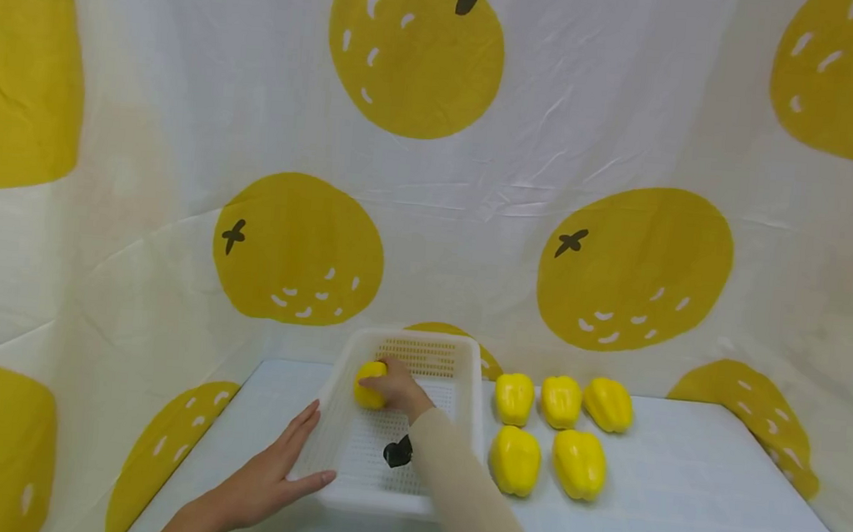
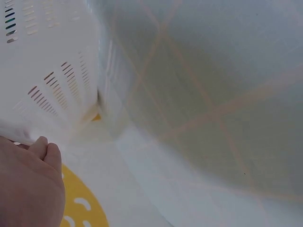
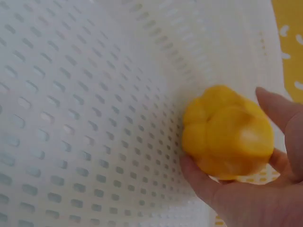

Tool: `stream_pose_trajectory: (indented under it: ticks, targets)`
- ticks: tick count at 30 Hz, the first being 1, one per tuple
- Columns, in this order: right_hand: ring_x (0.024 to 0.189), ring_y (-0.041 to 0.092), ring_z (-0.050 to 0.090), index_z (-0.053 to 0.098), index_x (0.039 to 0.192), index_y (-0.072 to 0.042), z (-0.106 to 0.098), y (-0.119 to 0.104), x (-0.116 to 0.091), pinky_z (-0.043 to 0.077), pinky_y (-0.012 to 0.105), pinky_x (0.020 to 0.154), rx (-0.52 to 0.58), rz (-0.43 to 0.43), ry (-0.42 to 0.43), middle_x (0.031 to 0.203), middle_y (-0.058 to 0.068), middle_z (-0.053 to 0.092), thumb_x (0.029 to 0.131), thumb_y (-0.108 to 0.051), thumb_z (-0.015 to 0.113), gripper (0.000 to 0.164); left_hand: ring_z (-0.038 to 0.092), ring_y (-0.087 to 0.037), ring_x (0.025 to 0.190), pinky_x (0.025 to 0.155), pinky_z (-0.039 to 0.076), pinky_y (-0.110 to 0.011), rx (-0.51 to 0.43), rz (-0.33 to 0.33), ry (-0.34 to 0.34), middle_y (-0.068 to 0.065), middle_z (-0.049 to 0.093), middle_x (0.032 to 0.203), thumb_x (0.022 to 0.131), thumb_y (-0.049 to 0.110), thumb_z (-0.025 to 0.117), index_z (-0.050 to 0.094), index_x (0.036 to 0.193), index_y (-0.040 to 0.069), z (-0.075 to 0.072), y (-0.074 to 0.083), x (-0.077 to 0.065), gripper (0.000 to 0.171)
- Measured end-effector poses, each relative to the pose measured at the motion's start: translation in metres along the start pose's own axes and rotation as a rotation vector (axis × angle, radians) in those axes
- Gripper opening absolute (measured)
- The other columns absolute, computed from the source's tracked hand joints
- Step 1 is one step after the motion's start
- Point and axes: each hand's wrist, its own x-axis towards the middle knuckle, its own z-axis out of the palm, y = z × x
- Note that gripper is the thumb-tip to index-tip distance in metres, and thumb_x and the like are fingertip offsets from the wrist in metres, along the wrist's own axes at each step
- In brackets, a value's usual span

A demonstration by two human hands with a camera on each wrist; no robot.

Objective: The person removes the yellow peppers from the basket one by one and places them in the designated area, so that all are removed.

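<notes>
In the head view, a white perforated plastic basket (image 1: 370, 502) stands on the table. My right hand (image 1: 403, 388) reaches into its far left part and grips a yellow bell pepper (image 1: 369, 391). Up close in the right wrist view, thumb and fingers surround the pepper (image 3: 227, 132), its lobed end facing the camera, low by the perforated basket wall (image 3: 156, 42). My left hand (image 1: 267, 475) lies at the basket's near left corner, fingers extended along the left side and thumb at the front rim. The left wrist view shows its fingertips (image 2: 45, 146) at the rim.
Right of the basket, several yellow bell peppers (image 1: 580, 464) sit in two rows on the pale checked table (image 1: 716, 506). Behind hangs a white cloth (image 1: 518, 156) with big yellow fruit prints. A small black device (image 1: 398, 452) juts out beside the right forearm.
</notes>
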Motion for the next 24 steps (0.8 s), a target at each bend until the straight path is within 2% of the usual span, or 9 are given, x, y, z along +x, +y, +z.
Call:
stream_pose_trajectory:
  ticks: [4,9,17,24]
  targets:
    - [0.105,0.028,0.060,0.052,0.145,-0.004,0.004,0.002,0.004,0.059,0.045,0.086,-0.096,-0.020,0.031,0.128,0.016,0.058,0.091,-0.012,0.076,0.059,0.024,-0.033,0.154,0.117,0.028,-0.064,-0.001,-0.004,-0.005,0.000,0.005,0.173,0.089,0.074,0.059,0.017,0.165,0.014,0.000,0.000,0.001,0.106]
    - [0.100,0.027,0.061,0.053,0.142,-0.004,0.000,-0.004,-0.003,0.060,0.046,0.083,-0.144,-0.009,0.023,0.123,0.015,0.059,0.092,-0.015,0.077,0.057,0.025,-0.034,0.154,0.117,0.029,-0.064,0.007,0.020,0.003,-0.001,0.005,0.173,0.091,0.072,0.059,0.016,0.165,0.013,-0.001,-0.001,-0.001,0.104]
    - [0.090,0.023,0.061,0.057,0.132,-0.001,-0.014,-0.024,-0.020,0.061,0.044,0.077,-0.133,-0.098,0.013,0.107,0.011,0.060,0.092,-0.017,0.077,0.047,0.022,-0.033,0.154,0.117,0.028,-0.063,0.016,0.041,0.010,-0.002,0.006,0.173,0.093,0.068,0.060,0.016,0.165,0.013,-0.001,-0.002,-0.001,0.102]
    - [0.089,0.023,0.063,0.059,0.126,-0.002,-0.037,-0.042,-0.034,0.061,0.042,0.077,-0.122,-0.201,-0.014,0.106,0.010,0.062,0.093,-0.016,0.076,0.040,0.020,-0.033,0.155,0.118,0.027,-0.063,0.023,0.042,0.016,-0.002,0.006,0.173,0.092,0.069,0.060,0.016,0.165,0.012,0.000,-0.004,-0.001,0.103]
